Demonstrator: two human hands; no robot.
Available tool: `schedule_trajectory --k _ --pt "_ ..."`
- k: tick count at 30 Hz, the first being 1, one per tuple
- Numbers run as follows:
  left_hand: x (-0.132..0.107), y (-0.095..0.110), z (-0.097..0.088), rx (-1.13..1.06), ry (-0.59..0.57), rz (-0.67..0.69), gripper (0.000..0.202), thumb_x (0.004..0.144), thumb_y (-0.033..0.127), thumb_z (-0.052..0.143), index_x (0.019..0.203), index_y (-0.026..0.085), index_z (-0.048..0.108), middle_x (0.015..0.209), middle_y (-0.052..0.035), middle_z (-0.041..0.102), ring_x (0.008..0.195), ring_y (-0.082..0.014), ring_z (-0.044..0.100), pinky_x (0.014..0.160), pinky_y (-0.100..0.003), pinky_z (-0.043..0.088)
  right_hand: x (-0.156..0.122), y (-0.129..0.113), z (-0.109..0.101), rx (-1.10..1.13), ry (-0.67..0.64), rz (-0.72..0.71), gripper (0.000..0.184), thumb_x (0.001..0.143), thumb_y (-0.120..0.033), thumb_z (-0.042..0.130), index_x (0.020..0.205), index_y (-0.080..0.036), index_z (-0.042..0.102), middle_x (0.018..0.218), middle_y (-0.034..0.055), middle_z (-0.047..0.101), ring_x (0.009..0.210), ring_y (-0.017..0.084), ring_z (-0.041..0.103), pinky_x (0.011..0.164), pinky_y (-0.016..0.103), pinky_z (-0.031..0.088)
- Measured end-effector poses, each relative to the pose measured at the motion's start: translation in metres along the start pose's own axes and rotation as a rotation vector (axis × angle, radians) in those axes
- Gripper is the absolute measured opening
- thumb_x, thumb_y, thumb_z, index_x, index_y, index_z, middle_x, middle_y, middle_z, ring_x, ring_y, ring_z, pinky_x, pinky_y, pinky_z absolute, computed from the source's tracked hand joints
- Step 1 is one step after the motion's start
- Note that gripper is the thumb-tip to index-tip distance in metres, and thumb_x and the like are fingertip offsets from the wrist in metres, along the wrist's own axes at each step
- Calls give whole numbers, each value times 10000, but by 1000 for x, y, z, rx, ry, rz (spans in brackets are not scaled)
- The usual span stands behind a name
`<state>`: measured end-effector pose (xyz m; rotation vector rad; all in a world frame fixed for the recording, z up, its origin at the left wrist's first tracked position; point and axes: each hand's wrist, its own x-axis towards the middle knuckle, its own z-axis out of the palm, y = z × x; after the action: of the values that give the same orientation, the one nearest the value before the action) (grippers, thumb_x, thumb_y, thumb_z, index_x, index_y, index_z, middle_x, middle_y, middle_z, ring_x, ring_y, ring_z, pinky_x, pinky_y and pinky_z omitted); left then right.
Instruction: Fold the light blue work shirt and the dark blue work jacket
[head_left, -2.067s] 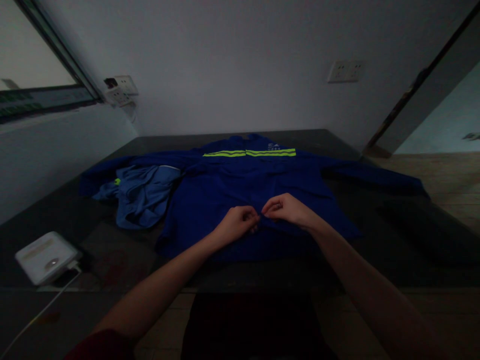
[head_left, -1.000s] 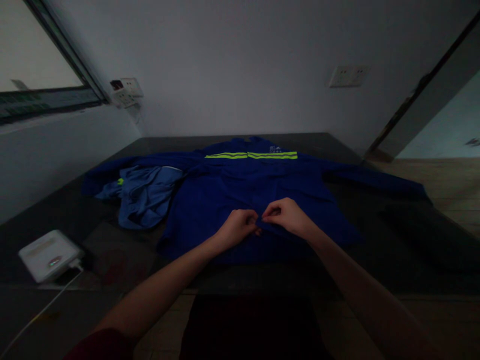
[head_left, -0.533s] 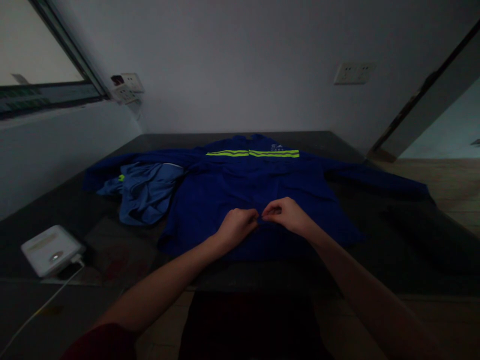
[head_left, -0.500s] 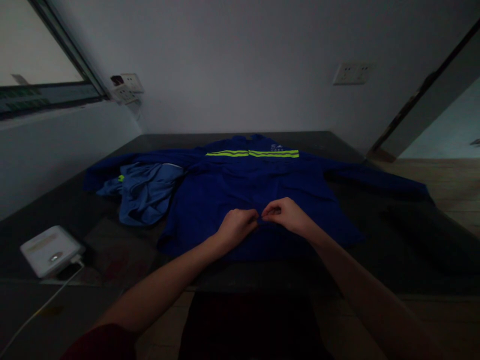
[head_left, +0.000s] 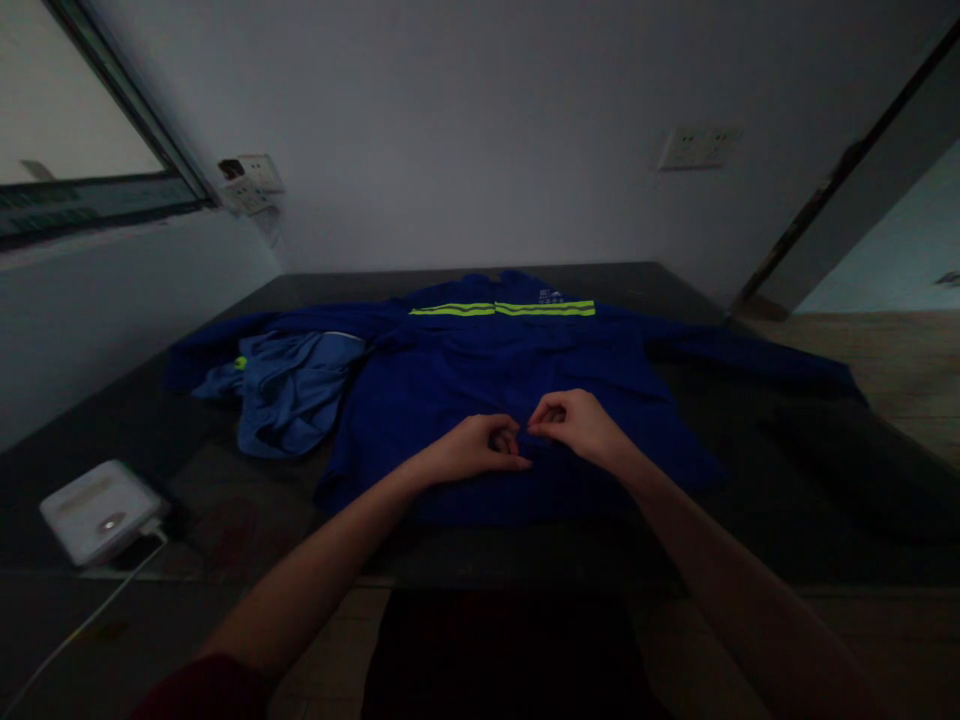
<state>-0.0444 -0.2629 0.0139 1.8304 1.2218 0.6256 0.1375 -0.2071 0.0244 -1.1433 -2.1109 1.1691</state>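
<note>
A dark blue work jacket (head_left: 465, 380) with two yellow-green stripes across its chest lies spread flat on a dark table (head_left: 180, 480), sleeves out to both sides. My left hand (head_left: 480, 448) and my right hand (head_left: 574, 425) meet at the middle of the jacket's front, near the lower part. Both hands are closed, fingers pinching the jacket's fabric at the front opening. What exactly sits between the fingertips is too dark to make out.
A lighter blue crumpled garment (head_left: 289, 390) lies on the jacket's left sleeve. A white box-like device (head_left: 94, 510) with a white cable (head_left: 82, 625) sits at the table's front left. Wall sockets (head_left: 247, 182) hang at the left; a doorway (head_left: 885, 250) opens at the right.
My left hand has turned slightly, thumb side up, and both hands have shifted a little farther up the jacket front. The jacket itself has not moved.
</note>
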Motion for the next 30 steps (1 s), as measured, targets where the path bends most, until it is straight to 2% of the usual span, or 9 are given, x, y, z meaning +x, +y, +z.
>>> schedule_trajectory --k 3,6,10,15,22,30 --pt "1 0 -1 -41 22 -39 311 789 444 581 825 136 602 706 -1 608 646 -112 546 587 -202 394 -1 -1 0 31 -18 6 46 647 -164 686 644 -149 643 572 5 621 553 125 573 526 221 420" --pt "3 -4 2 -87 51 -43 315 836 438 509 744 142 571 626 18 571 572 -94 507 559 -199 375 -2 -3 0 92 -66 21 73 648 -191 695 640 -148 637 552 -1 604 525 119 559 502 223 409" --pt "3 -5 3 -113 35 -10 290 821 421 533 712 153 550 608 34 547 550 -84 469 543 -194 348 -1 -3 -4 215 -129 66 111 640 -230 704 648 -144 635 546 -5 599 511 113 555 507 230 428" --pt "-1 -1 0 -56 36 1 280 819 397 533 678 155 525 590 48 495 549 -80 429 535 -194 320 1 1 -6 296 -127 70 168 614 -271 729 668 -136 644 544 -6 600 518 109 553 531 240 438" --pt "-1 -2 3 42 55 -5 242 816 351 516 667 163 485 588 56 450 549 -82 404 516 -198 289 3 5 -2 325 -155 85 162 619 -265 724 683 -135 652 550 -11 595 521 102 539 532 239 425" --pt "-1 1 10 143 135 -18 232 799 304 493 617 168 444 570 59 419 551 -86 393 512 -203 266 4 8 -2 339 -226 110 188 617 -292 726 690 -133 658 583 -9 608 527 98 530 547 243 421"
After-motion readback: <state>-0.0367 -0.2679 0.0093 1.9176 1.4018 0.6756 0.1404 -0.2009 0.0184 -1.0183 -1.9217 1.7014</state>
